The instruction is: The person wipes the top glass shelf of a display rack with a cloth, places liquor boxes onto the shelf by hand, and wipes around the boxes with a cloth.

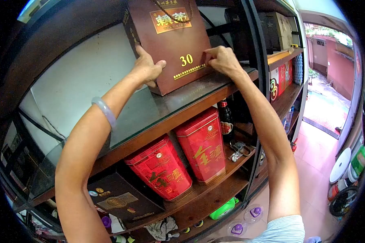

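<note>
A brown paper gift bag (178, 46) with gold lettering, the number 30 and a dark rope handle stands on a glass-topped wooden shelf (144, 111), tilted slightly in view. My left hand (147, 68) grips its lower left edge, thumb on the front and other fingers at the side, partly hidden. On the opposite edge, the curled fingers of my right hand (224, 60) hold the bag; their tips are partly out of sight. A pale bangle (104, 112) is around my left wrist.
Two red tins (160, 168) stand on the shelf below, beside a dark box (125, 198) and a dark bottle (226, 121). A black upright post (260, 48) is right of my right hand. Purple-capped clear containers (253, 212) are on the floor. An open doorway (326, 73) lies at right.
</note>
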{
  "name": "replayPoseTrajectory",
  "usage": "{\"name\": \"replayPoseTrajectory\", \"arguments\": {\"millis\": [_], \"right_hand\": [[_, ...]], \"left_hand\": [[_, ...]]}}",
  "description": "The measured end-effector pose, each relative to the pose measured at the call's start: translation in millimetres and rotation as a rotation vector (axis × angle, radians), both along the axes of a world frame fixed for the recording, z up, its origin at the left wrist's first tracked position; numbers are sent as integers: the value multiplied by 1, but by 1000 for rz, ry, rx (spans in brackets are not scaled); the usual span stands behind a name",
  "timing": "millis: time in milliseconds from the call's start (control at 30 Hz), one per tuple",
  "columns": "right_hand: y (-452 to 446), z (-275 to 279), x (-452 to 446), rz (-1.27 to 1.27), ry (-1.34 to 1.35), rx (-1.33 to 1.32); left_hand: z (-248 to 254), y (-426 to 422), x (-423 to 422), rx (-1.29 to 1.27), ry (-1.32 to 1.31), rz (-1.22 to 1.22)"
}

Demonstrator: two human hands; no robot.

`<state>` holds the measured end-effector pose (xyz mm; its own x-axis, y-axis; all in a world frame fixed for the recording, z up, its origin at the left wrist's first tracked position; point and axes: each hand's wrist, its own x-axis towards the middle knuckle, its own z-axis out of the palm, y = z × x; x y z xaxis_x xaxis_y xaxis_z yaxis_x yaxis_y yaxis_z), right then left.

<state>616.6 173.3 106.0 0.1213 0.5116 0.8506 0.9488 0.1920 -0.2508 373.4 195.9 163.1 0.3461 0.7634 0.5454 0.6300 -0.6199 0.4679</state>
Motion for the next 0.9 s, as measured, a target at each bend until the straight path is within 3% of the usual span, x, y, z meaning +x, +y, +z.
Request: {"name": "replayPoseTrajectory", "arguments": {"millis": [200,433,567,600,733,900], "right_hand": [[-7,1,-10,-126,-295,-98],[-20,1,-9,40,-209,-189],[-12,0,-3,6,-119,-183],[-9,-1,-1,125,-131,-138],[-12,1,-10,33,-152,-291],[1,1,3,345,9,-350]], "left_hand": [[2,3,0,-11,3,2],[3,8,1,-36,-18,-22],[6,27,0,-32,-2,-34],[7,29,0,-51,8,-10],[-1,38,-8,76,-13,-7],[1,12,-3,-23,-12,125]]}}
